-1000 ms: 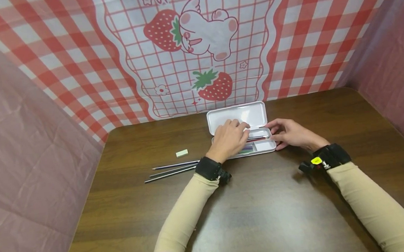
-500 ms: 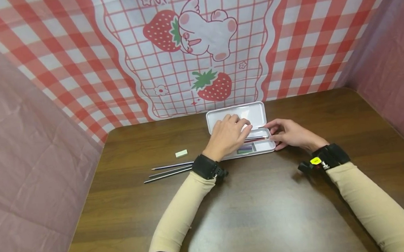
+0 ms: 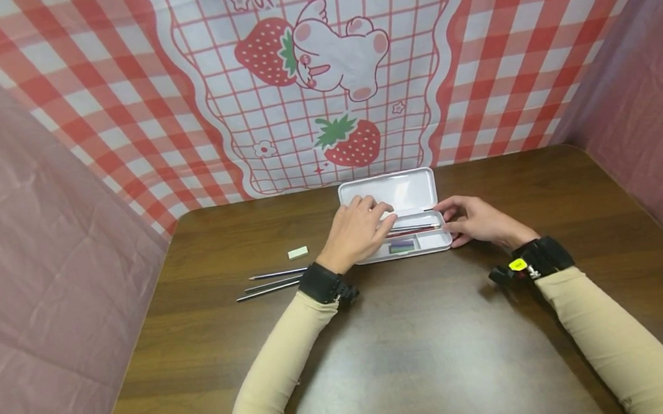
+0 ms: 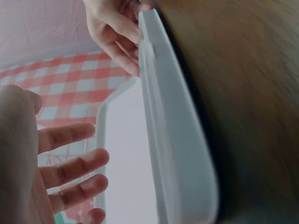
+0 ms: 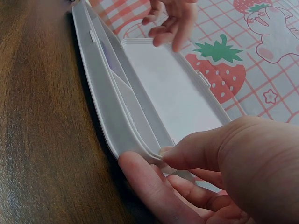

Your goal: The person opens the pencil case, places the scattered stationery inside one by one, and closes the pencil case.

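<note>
A white pencil case (image 3: 433, 241) lies on the table with its lid (image 3: 413, 187) raised at the back. Inside it are several slim pencils (image 3: 414, 230) and a small purple-and-green piece (image 3: 401, 246) in a front compartment. My right hand (image 3: 477, 220) grips the case's right end, thumb (image 5: 196, 149) at the rim and fingers against the outer wall. Over the case's left part hovers my left hand (image 3: 355, 232), fingers spread and apart, holding nothing. It hides the left end of the case. In the left wrist view its fingers (image 4: 77, 168) stand clear of the case wall (image 4: 175, 135).
Left of the case, several dark pencils (image 3: 273, 283) lie on the wooden table (image 3: 422, 354), partly hidden behind my left wrist. A pale eraser (image 3: 297, 253) lies behind them. A red-and-white checked cloth (image 3: 500, 60) hangs at the table's back edge.
My left hand has moved leftward over the case, uncovering more of the pencils and the front compartment. The right hand stays at the case's right end.
</note>
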Tool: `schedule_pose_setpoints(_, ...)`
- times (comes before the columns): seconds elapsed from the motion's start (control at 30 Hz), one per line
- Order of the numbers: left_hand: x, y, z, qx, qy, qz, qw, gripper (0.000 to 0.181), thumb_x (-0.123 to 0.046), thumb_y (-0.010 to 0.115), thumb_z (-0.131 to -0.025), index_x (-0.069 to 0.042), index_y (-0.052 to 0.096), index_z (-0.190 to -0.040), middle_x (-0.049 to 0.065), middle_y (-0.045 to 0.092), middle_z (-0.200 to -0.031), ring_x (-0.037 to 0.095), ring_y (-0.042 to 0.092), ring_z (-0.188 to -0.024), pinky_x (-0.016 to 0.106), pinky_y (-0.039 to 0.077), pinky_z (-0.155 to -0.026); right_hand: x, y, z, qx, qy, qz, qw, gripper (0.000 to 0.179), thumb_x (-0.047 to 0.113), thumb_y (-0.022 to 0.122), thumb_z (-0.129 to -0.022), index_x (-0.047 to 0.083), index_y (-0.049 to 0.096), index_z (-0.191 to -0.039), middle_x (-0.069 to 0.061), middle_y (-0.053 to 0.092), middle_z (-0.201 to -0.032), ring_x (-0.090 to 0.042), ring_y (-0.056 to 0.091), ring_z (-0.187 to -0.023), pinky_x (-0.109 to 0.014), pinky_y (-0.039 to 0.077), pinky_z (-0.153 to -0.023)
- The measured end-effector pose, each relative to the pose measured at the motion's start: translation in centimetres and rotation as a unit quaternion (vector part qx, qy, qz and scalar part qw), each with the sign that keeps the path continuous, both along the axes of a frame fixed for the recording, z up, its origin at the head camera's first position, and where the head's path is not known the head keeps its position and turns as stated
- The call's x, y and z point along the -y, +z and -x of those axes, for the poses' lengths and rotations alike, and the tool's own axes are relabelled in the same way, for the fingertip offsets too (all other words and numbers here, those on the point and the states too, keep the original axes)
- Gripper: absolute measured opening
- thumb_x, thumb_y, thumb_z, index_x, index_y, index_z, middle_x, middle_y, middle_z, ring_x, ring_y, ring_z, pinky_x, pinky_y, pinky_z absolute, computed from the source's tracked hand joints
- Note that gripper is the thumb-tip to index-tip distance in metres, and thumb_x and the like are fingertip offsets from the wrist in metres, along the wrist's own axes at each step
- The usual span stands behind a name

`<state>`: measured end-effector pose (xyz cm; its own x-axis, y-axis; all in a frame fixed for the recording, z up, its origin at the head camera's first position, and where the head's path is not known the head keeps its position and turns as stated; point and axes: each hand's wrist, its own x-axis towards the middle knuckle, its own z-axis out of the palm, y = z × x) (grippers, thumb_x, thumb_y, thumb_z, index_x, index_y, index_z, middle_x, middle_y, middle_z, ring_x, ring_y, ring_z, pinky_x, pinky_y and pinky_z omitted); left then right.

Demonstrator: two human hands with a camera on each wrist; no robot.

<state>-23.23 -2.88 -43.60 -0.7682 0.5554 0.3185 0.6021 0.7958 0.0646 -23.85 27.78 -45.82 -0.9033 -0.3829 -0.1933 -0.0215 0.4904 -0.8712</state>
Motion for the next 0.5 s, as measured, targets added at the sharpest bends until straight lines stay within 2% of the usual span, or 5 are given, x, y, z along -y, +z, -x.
schedule_pose_setpoints(0.3,2.7,-0.8,-0.1,0.022,0.017,-0.009,0.9996,0.043,-0.045,0.047,-0.116,-0.023,0.078,-0.136,0.006,0.077,-0.124,0.028,0.071,-0.116,0.044,0.058,-0.083,-0.1,0.0,0.0,0.003,-0.004,0.005,1.0000,0.052,-0.001,0.065,-0.108,-0.010,0.050,-0.157,-0.028,0.051,-0.133,-0.021,0.067,-0.101,-0.033,0.070,-0.075)
schedule_pose_setpoints(0.5,4.6,-0.6,-0.1,0.042,0.034,-0.018,0.9984,0.044,-0.048,0.052,-0.113,-0.022,0.076,-0.138,0.008,0.075,-0.123,0.030,0.069,-0.117,0.047,0.057,-0.086,0.0,0.1,-0.1,0.003,-0.001,0.006,1.0000,0.053,0.000,0.065,-0.108,-0.010,0.049,-0.158,-0.028,0.051,-0.134,-0.022,0.067,-0.102,-0.033,0.070,-0.075)
